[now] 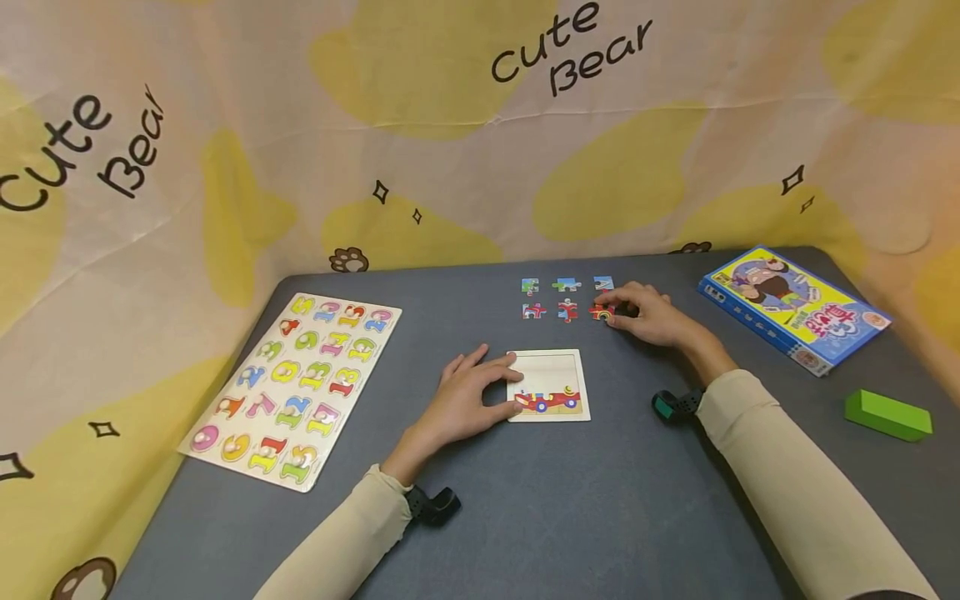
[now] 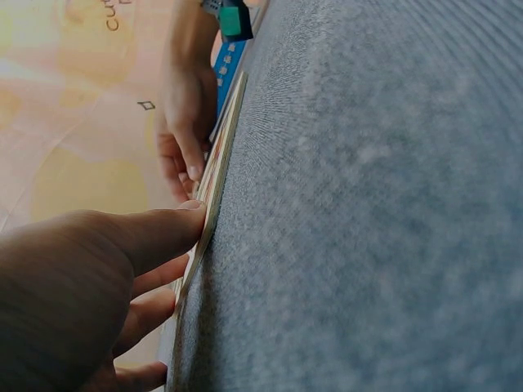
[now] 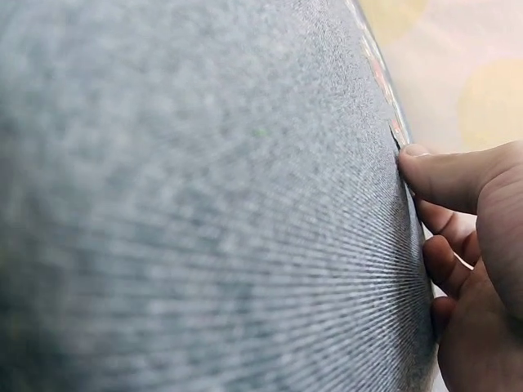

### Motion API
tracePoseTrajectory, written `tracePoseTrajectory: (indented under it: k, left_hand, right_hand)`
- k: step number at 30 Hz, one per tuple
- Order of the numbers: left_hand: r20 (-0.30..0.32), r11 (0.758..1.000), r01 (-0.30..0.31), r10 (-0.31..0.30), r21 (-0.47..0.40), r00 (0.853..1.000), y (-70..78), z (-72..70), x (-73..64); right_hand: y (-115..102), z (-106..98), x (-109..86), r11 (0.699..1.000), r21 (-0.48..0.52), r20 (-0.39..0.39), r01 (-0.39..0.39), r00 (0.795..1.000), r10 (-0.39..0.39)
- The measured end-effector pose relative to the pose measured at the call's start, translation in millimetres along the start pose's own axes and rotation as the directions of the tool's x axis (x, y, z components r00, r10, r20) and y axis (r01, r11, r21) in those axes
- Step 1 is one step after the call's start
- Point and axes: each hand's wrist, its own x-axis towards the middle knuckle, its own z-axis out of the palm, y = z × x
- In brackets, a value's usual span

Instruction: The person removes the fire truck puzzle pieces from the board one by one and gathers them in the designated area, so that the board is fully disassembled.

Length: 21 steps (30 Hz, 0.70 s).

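In the head view a small white puzzle tray [image 1: 547, 367] lies mid-table, with a red racing car picture [image 1: 549, 401] filling its lower part. My left hand [image 1: 467, 402] rests at the tray's left edge, thumb and fingers spread and fairly straight; the left wrist view shows the thumb touching the rim. Beyond the tray, jigsaw pieces [image 1: 567, 311] lie in two short rows. My right hand [image 1: 651, 315] pinches the red and yellow puzzle piece [image 1: 601, 312] at the near right of these rows between thumb and index finger. That piece is partly covered by the fingertips.
A board of colourful numbers [image 1: 300, 375] lies on the left. At the right are a blue and yellow box [image 1: 795, 308] and a green block [image 1: 888, 415]. A patterned curtain [image 1: 450, 167] hangs behind the grey table [image 1: 525, 517].
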Motion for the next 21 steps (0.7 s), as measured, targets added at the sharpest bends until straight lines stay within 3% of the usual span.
tracePoseTrajectory:
  k: [7, 21]
  left_hand:
    - [-0.004, 1.000, -0.009, 0.009, -0.013, 1.000, 1.3, -0.4, -0.2]
    - [0.000, 1.000, -0.010, 0.010, -0.013, 1.000, 0.4, -0.5, 0.4]
  right_hand:
    - [-0.4, -1.6, 0.8, 1.000, 0.003, 0.005, -0.015, 1.000, 0.015]
    - [1.3, -1.6, 1.9, 0.994, 0.030, -0.064, -0.109, 0.992, 0.111]
